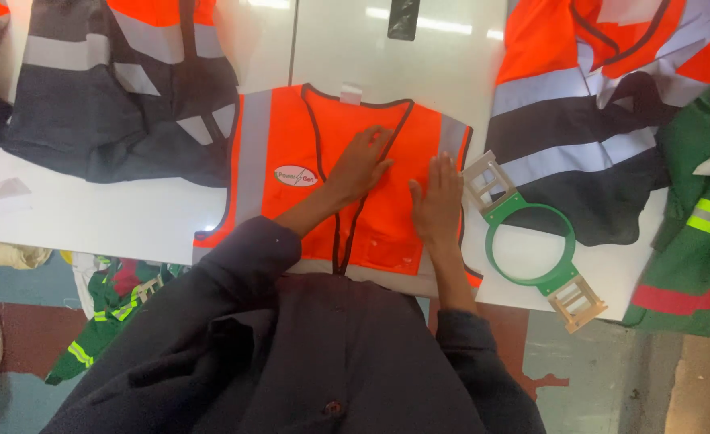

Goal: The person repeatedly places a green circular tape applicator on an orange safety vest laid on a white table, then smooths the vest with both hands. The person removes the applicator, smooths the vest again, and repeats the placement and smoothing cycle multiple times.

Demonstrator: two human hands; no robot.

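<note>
An orange safety vest [290, 141] with grey reflective strips and dark piping lies flat on the white table [90, 217] in front of me. My left hand [361, 163] rests palm down on the vest's middle, near the front opening. My right hand [437, 199] lies flat on the vest's right panel, fingers together and pointing away from me. Neither hand grips anything. A small oval patch [294, 175] sits on the vest's left chest.
A green ring-shaped hoop [529, 241] with pale brackets lies just right of the vest. Piles of orange-and-dark vests lie at the back left [122, 88] and back right [588, 104]. Green garments hang at the right edge [696, 241] and on the floor [110, 309].
</note>
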